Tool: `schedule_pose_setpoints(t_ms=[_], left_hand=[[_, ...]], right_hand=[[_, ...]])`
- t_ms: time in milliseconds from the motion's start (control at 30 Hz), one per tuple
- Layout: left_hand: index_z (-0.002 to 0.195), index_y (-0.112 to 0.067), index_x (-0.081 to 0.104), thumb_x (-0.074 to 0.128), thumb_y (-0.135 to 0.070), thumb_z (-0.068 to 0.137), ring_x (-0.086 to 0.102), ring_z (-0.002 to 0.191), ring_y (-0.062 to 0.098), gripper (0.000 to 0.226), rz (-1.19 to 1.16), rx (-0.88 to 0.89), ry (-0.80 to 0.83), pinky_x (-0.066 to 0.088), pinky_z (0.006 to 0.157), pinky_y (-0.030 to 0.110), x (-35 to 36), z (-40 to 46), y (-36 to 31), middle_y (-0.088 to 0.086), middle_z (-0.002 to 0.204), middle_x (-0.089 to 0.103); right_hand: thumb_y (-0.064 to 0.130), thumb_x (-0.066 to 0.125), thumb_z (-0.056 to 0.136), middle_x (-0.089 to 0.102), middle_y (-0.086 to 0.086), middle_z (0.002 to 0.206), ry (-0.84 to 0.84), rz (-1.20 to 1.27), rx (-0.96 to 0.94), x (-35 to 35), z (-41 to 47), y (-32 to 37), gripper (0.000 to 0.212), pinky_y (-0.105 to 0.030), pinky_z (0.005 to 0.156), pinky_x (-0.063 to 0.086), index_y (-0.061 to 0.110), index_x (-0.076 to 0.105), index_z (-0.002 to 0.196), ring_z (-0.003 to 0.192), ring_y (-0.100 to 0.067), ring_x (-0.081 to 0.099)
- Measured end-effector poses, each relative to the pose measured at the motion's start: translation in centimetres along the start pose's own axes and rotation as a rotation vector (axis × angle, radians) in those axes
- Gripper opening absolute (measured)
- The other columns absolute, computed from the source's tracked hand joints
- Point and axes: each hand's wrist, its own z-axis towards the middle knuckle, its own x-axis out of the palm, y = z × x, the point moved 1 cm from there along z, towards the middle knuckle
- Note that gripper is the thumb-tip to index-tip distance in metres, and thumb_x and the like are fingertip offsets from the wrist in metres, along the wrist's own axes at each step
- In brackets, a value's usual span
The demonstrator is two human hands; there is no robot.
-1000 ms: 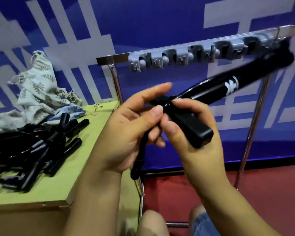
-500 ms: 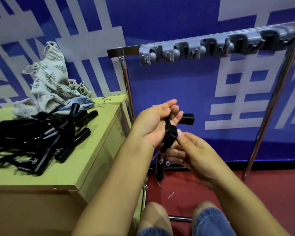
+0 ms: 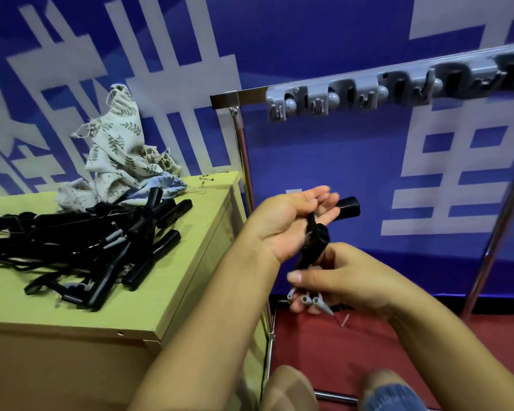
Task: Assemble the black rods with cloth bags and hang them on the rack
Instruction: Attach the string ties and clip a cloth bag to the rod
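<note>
Filling the background, a glossy blue banner wall [image 3: 324,40] with broad white block shapes stood behind everything. Below it ran a flat dark-red floor [image 3: 398,351]. At the left sat a boxy yellow-green wooden cabinet [image 3: 166,292] with a smooth matte top and square edges. Beside it rose a shiny chrome tube rack [image 3: 244,149], its flat top bar carrying a grey moulded plastic holder strip [image 3: 368,90] with rounded knobs and dark slots.

On the cabinet top lay a tangled heap of glossy black plastic rods [image 3: 101,247], some with small grey tips, mixed with thin black cords. Behind the heap, against the wall, slumped a crumpled pile of cream cloth bags printed with green leaves [image 3: 116,155], soft and creased, with loose drawstrings. A few small metal pins [image 3: 208,180] lay near the cabinet's back corner.

In front of the rack, to the right of the cabinet and apart from it, both hands met around one short black rod assembly [image 3: 316,241]. The left hand [image 3: 279,223] was turned palm up, fingers loosely extended, and a glossy black rounded handle end [image 3: 349,206] stuck out past its fingertips; whether those fingers actually gripped it could not be told. The right hand [image 3: 347,280], just below, had its fingers curled round the lower part of the rod, thumb pointing left. Small grey cone-shaped plastic tips [image 3: 307,301] poked out beneath its fingers.
</note>
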Motion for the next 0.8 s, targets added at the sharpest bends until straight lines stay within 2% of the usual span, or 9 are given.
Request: schedule_pose_setpoints(t_ms=[133,233,300,433,533,600,633,700,800], left_hand=[[0.094,0.009,0.055,0.027,0.012,0.095,0.06,0.081,0.021,0.028,0.045,0.016,0.016,0.045,0.093,0.043,-0.2,0.5,-0.6,0.017,0.091,0.056],[0.094,0.006,0.057,0.031,0.008,0.096,0.063,0.078,0.019,0.026,0.156,-0.012,0.044,0.055,0.081,0.034,-0.3,1.0,-0.8,0.015,0.088,0.057],[0.094,0.004,0.057,0.033,0.004,0.097,0.065,0.075,0.019,0.025,0.209,-0.048,0.083,0.057,0.073,0.03,-0.6,1.4,-1.0,0.015,0.086,0.059],[0.108,-0.001,0.057,0.042,-0.01,0.097,0.065,0.076,0.023,0.02,0.463,-0.053,0.096,0.057,0.069,0.029,-3.0,3.0,-3.0,0.017,0.089,0.062],[0.106,-0.007,0.056,0.048,-0.018,0.094,0.055,0.066,0.021,0.018,0.703,-0.154,0.115,0.053,0.054,0.023,-5.4,4.8,-4.7,0.015,0.083,0.054],[0.102,-0.009,0.057,0.048,-0.022,0.094,0.061,0.059,0.015,0.018,0.886,-0.195,0.11,0.052,0.053,0.019,-6.6,6.1,-6.3,0.008,0.075,0.058],[0.101,-0.009,0.058,0.047,-0.025,0.097,0.064,0.057,0.012,0.02,0.969,-0.156,0.028,0.053,0.054,0.019,-7.3,7.2,-7.7,0.005,0.071,0.063],[0.101,-0.008,0.058,0.044,-0.021,0.099,0.063,0.052,0.009,0.02,1.085,0.035,-0.264,0.051,0.054,0.021,-9.3,9.1,-11.7,0.006,0.068,0.065],[0.109,0.001,0.057,0.043,-0.007,0.098,0.059,0.06,0.017,0.019,1.239,0.212,-0.652,0.05,0.06,0.027,-13.4,13.4,-18.2,0.01,0.074,0.062]], right_hand=[[0.01,0.062,0.083,0.069,-0.016,0.069,0.068,-0.039,0.04,-0.2,0.6,0.2,0.018,-0.02,0.056,0.053,-0.008,0.062,0.083,0.065,-0.018,0.07],[0.02,0.064,0.076,0.067,-0.008,0.068,0.075,-0.031,-0.004,-0.2,1.4,0.3,0.017,-0.019,0.054,0.05,0.003,0.063,0.078,0.06,-0.014,0.065],[0.028,0.063,0.08,0.064,-0.003,0.065,0.094,-0.09,-0.043,-0.1,1.9,0.3,0.018,-0.016,0.048,0.042,0.01,0.06,0.076,0.053,-0.009,0.056],[0.036,0.054,0.082,0.052,0.006,0.058,0.057,-0.113,-0.131,-0.2,3.8,0.8,0.02,-0.013,0.046,0.029,0.026,0.06,0.066,0.055,-0.008,0.038],[0.032,0.055,0.084,0.048,0.005,0.057,-0.027,0.015,-0.243,-0.8,5.8,2.2,0.017,-0.013,0.045,0.029,0.019,0.058,0.074,0.049,-0.003,0.038],[0.027,0.055,0.089,0.047,0.002,0.058,-0.101,0.094,-0.301,-1.7,7.5,2.8,0.018,-0.014,0.046,0.027,0.009,0.055,0.083,0.048,-0.002,0.039],[0.025,0.051,0.09,0.046,0.001,0.06,-0.121,0.121,-0.315,-2.3,8.7,2.9,0.018,-0.016,0.046,0.027,0.009,0.055,0.083,0.049,-0.004,0.036],[0.021,0.044,0.095,0.047,0.002,0.061,-0.16,0.148,-0.333,-2.6,10.4,2.9,0.022,-0.016,0.046,0.03,0.013,0.054,0.077,0.05,-0.009,0.032],[0.022,0.043,0.095,0.053,0.007,0.062,-0.255,0.086,-0.362,-3.3,12.7,2.0,0.027,-0.014,0.051,0.037,0.021,0.058,0.073,0.052,-0.007,0.039]])
